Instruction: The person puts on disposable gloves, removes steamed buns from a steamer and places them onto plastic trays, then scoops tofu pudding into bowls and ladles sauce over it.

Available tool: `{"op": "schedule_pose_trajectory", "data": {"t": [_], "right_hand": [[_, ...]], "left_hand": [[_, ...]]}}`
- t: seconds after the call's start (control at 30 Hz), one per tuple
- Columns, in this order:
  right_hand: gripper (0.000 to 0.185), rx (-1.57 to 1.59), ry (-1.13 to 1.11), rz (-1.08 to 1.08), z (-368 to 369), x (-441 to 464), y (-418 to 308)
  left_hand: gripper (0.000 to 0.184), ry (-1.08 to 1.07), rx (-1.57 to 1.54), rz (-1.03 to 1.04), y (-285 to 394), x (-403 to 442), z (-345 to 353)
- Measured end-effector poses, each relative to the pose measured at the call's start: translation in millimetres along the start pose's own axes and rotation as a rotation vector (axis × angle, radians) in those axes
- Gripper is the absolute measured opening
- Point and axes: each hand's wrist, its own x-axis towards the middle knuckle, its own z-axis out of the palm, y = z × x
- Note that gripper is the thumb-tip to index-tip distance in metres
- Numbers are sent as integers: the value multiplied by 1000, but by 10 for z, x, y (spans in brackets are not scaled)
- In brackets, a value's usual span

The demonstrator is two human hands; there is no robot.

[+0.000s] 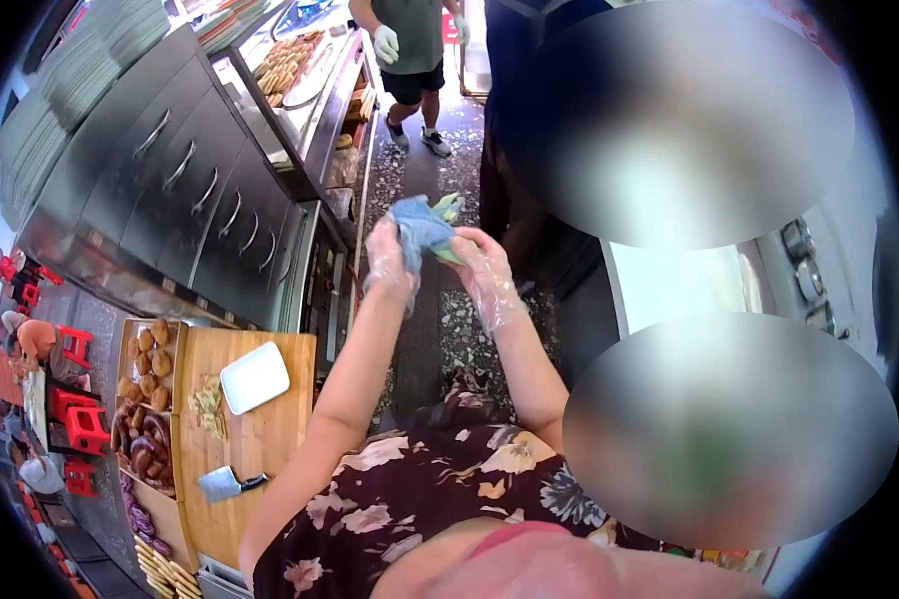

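Both of my hands are raised in front of me over the aisle, in clear plastic gloves. My left hand [391, 258] has its fingers closed round a blue cloth [422, 224]. On the other side, my right hand [481, 266] grips a green cloth [450, 211] that touches the blue one. The two cloths are bunched together between my hands. To the lower left, a wooden board [261, 449] bears a white tray [255, 378], chopped pale pieces [208, 406] and a cleaver [232, 483].
A person in white gloves [410, 40] stands in the aisle ahead. Steel drawers [185, 170] line the left. Trays of browned food [148, 364] sit beside the board. A person in dark clothing is close on the right, and blurred patches hide much there.
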Motion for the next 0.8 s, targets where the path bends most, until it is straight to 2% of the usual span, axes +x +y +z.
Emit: {"op": "schedule_pose_trajectory", "data": {"t": [0.07, 0.13, 0.3, 0.37, 0.4, 0.43, 0.47, 0.53, 0.57, 0.6, 0.63, 0.67, 0.73, 0.77, 0.8], "right_hand": [[20, -43, -84, 12, 97, 461, -44], [21, -338, -104, -70, 269, 929, -169], [18, -367, -43, -182, 384, 2195, -89], [17, -389, 5, -244, 453, 2474, -84], [15, -566, 85, -295, 474, 2710, -52], [14, -746, 160, -346, 501, 2948, -13], [14, -757, 186, -345, 519, 3143, 50], [11, -1271, 313, -730, 594, 3547, 169], [9, -1070, 342, -634, 595, 3785, 280], [9, -1058, 344, -647, 531, 3354, 126], [10, -827, 346, -574, 551, 3532, 162], [11, -595, 343, -506, 580, 3725, 180], [13, -481, 339, -478, 645, 3702, 65], [13, -315, 349, -469, 657, 3687, 3], [14, -148, 363, -455, 649, 3638, -44]], "left_hand": [[34, 96, 43, 25, 237, 466, 43], [32, -56, -19, 87, 425, 977, 68], [34, -45, -72, 160, 581, 2261, 0], [33, -124, -274, 126, 573, 2700, -34], [33, -128, -277, 99, 549, 3040, -91], [32, -234, -404, 52, 533, 3368, -146], [30, -334, -532, -1, 499, 3652, -208], [28, -383, -615, -75, 488, 4272, -328], [25, -422, -692, -118, 493, 4537, -394], [22, -482, -739, -143, 412, 4128, -272], [21, -372, -759, -168, 535, 4226, -162], [21, -373, -764, -172, 617, 4401, -92], [23, -169, -621, -199, 716, 4376, 167], [31, -44, -532, -90, 714, 4322, 303], [31, -48, -529, -98, 621, 4459, 260]]}}
